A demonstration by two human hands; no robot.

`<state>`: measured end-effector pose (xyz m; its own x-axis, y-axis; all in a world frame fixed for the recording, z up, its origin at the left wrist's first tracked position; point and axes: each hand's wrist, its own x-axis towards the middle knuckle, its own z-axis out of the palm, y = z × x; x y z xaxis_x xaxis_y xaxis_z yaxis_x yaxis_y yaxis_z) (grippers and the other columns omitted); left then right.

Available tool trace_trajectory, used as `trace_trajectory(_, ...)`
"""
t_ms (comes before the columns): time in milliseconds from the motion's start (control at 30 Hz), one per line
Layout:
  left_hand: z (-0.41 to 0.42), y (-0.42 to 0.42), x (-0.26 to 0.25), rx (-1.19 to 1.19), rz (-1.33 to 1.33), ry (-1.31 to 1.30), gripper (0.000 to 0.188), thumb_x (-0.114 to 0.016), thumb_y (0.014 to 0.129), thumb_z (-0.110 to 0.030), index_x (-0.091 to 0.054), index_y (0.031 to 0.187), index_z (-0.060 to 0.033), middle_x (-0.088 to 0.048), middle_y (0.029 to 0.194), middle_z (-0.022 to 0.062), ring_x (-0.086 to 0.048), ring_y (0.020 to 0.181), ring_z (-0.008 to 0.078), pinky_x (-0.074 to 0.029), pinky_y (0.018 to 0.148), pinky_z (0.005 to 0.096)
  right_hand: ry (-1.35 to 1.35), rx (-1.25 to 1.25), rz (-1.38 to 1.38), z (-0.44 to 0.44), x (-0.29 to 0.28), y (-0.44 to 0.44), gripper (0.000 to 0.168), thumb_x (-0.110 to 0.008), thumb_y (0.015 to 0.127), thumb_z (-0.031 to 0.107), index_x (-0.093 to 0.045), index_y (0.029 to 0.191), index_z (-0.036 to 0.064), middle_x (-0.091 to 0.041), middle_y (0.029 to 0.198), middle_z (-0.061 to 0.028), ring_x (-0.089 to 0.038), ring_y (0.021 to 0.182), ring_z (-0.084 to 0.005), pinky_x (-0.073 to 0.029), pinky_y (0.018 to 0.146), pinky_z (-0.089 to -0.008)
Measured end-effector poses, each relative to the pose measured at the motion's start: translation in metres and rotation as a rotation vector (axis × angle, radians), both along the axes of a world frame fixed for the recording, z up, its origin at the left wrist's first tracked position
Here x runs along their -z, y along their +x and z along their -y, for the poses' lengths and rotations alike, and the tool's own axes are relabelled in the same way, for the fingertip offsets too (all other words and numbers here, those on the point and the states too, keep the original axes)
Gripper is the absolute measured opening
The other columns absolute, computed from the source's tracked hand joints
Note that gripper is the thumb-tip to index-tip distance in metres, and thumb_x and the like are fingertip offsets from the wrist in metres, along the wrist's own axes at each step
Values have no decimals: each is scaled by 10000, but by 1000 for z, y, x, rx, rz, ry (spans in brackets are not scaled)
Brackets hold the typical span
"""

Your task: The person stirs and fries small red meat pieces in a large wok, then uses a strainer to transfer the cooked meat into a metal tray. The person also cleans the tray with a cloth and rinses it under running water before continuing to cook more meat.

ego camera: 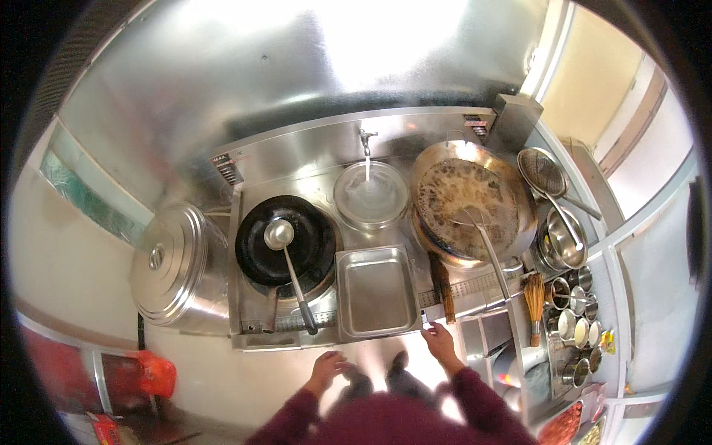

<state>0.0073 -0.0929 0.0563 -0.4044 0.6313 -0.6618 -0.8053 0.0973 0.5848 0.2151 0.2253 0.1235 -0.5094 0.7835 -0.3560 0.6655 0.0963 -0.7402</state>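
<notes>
My left hand hangs in front of the stove's edge, holding nothing, its fingers loosely bent. My right hand is at the stove's front edge near the right corner of a rectangular steel pan; its fingertips meet the edge, and whether they pinch something is unclear. A black wok on the left bears a steel ladle. Dark food fries in bubbling oil in a large wok on the right, with a long-handled utensil in it. Between them, a tap runs into a round basin of water.
A lidded steel stockpot stands left of the stove. On the right are a wire strainer, steel bowls, a bamboo brush and several small seasoning containers. A dark, worn brush lies below the large wok.
</notes>
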Motion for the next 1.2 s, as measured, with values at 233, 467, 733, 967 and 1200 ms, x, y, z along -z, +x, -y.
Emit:
trace_trajectory(233,-18,19,-15,-17,-86,-10,336,-637,944,-170,-522,1216,-10,-638,1072,192,-667,983,354,-583,842,450,6,-57,-58,-25,64,-39,731,-690,857,441,-510,1326,-91,-681,1120,-252,-678,1002,-333,-524,891,-388)
trace_trajectory(467,-33,46,-35,-158,-75,-224,341,-635,948,-194,-516,1220,-26,-620,1074,175,-656,959,345,-587,830,446,149,-368,32,-38,113,-43,391,-628,839,254,-607,1107,-30,-676,955,-265,-679,867,-383,-550,734,-480)
trace_trajectory(733,-51,55,-25,-84,-9,-249,378,-632,953,-258,-501,1218,-21,-592,1124,189,-629,1008,363,-569,863,483,116,-252,-87,-25,78,-9,384,-652,833,304,-651,1098,25,-673,954,-221,-672,847,-363,-534,776,-453)
trace_trajectory(967,-59,30,-11,319,-16,-212,339,-589,980,-278,-518,1169,-6,-582,1106,137,-607,1060,327,-551,887,465,-50,328,-96,-13,49,44,561,-640,892,477,-618,1242,39,-681,1096,-237,-659,1002,-394,-519,881,-435)
trace_trajectory(1200,-40,13,9,584,44,-233,390,-549,1003,-272,-506,1250,27,-580,1209,187,-590,1145,357,-516,985,492,305,725,224,16,91,224,688,-740,808,395,-486,1383,115,-576,1267,-214,-558,1165,-379,-462,988,-458)
